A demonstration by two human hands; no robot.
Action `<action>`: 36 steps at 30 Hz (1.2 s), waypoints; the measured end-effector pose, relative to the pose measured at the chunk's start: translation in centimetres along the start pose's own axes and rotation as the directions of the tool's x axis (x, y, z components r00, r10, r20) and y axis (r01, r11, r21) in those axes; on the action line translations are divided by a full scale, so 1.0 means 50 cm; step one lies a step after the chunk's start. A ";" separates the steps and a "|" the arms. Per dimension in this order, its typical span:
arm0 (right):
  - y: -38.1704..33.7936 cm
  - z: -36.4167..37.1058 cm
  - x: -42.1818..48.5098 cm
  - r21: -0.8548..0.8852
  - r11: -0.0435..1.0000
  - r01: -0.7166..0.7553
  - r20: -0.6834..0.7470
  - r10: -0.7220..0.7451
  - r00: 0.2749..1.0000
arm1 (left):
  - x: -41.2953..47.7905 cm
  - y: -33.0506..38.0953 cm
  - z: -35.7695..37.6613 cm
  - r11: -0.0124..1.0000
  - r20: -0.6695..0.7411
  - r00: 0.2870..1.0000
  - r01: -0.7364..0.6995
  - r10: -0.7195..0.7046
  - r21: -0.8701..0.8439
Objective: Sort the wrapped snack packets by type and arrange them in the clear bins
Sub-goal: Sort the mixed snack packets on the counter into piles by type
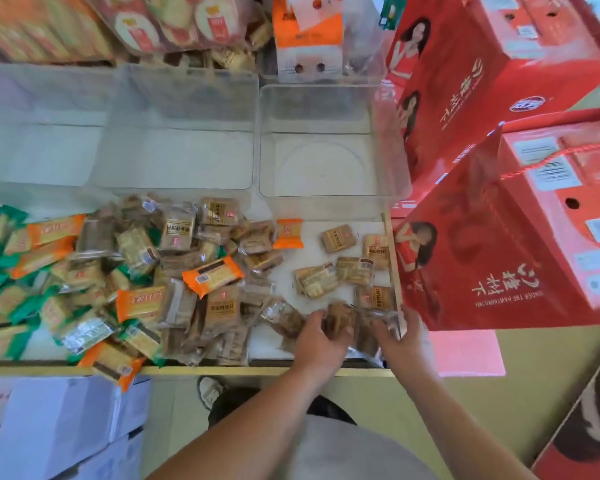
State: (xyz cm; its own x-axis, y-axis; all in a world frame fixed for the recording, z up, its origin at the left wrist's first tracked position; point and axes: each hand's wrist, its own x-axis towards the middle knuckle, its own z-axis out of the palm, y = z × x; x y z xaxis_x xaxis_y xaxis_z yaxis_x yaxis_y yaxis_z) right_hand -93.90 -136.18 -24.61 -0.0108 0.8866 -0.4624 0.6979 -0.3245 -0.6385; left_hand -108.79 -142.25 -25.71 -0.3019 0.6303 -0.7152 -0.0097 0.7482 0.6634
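Both hands are down at the front right corner of the white worktop (310,252). The left hand (321,337) has its fingers curled round a bunch of brown clear-wrapped snack packets (340,318). The right hand (404,336) curls onto the same bunch from the other side, bit blurry though. A big mixed pile of brown, orange and green packets (136,271) sits to the left. The three clear plastic bins (187,98) stand in a row behind it, with the red gift boxes (499,237) just to the right.
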 end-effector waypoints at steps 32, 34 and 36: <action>-0.162 0.153 -0.029 0.207 0.951 -0.230 0.535 0.087 0.841 | 0.034 -0.105 -0.091 0.955 -0.256 0.966 -0.110 0.037 -0.276; -0.177 0.131 -0.029 0.259 0.951 -0.168 0.499 0.017 0.867 | 0.019 -0.090 -0.094 0.971 -0.333 0.939 -0.150 0.081 -0.187; -0.185 0.109 -0.023 0.296 0.951 -0.089 0.417 -0.045 0.908 | 0.009 -0.071 -0.095 0.956 -0.376 0.916 -0.224 0.140 -0.192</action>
State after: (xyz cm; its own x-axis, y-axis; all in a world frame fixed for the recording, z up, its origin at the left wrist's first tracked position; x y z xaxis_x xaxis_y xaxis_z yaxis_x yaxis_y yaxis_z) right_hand -104.26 -136.02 -21.52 -0.3403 0.6819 -0.6475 0.4527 -0.4847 -0.7484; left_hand -113.40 -145.60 -27.33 -0.6360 0.6041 -0.4802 -0.1244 0.5339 0.8364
